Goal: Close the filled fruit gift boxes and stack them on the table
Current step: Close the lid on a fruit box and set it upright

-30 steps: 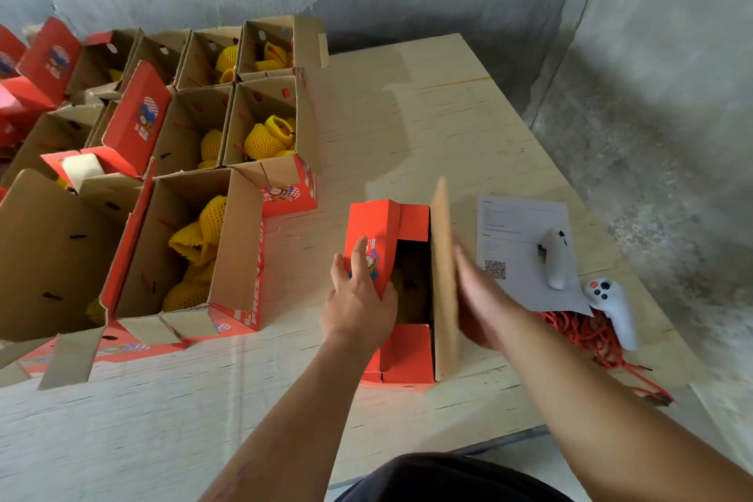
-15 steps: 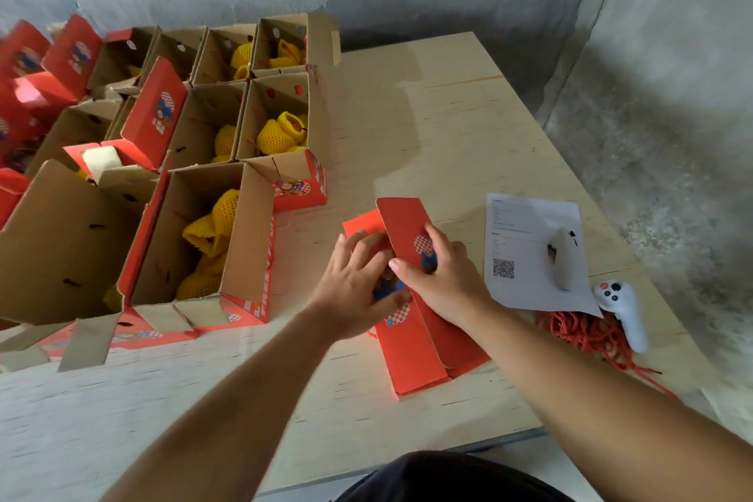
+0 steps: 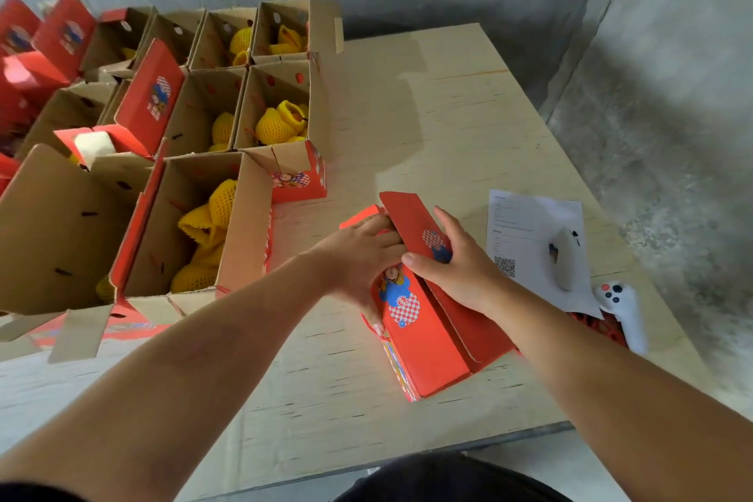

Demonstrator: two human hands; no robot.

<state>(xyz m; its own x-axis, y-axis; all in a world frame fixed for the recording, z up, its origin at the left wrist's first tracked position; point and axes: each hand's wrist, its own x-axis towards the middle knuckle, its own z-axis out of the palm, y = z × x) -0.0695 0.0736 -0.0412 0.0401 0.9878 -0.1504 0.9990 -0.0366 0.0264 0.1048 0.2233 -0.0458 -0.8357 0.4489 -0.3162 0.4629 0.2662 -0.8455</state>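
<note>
Wooden table (image 3: 428,102) holding open boxes (image 3: 195,232) at 10 o'clock. Both hands closing red box (image 3: 423,342): right hand (image 3: 456,265) gripping top flap (image 3: 415,224), left hand (image 3: 358,257) pressing flat, fingers straight. Next, probably: tucking flap in.

Open boxes (image 3: 212,224) are grouped at the table's (image 3: 428,114) left; one closing box (image 3: 423,322) is set centrally; paper (image 3: 525,228) and controllers (image 3: 623,310) are placed right.

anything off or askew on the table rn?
Mostly fine. The red gift box under both hands sits skewed to the table edge, its right lid flap not yet flat. A paper sheet, two white controllers and red cord crowd its right side.
</note>
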